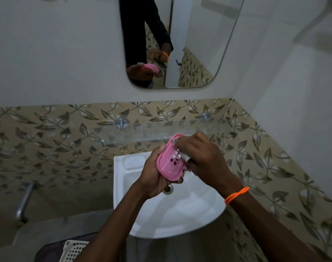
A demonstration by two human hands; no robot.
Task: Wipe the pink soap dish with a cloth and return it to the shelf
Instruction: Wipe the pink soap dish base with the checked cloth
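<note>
My left hand (pixel 153 173) grips the pink soap dish (pixel 168 163) from below and holds it tilted over the white sink (pixel 180 214). The dish has slotted holes in its face. My right hand (pixel 201 157) holds a small grey-white cloth (pixel 184 156) bunched under its fingers and presses it against the dish's right side. Most of the cloth is hidden by the fingers. The clear glass shelf (pixel 146 127) on two metal pegs runs along the wall just behind the hands.
A mirror (pixel 180 44) hangs above and reflects the hands and the dish. A metal tap (pixel 25 201) sticks out of the leaf-patterned tiles at the left. A white plastic basket (pixel 72 250) stands at the bottom left. The right wall is close.
</note>
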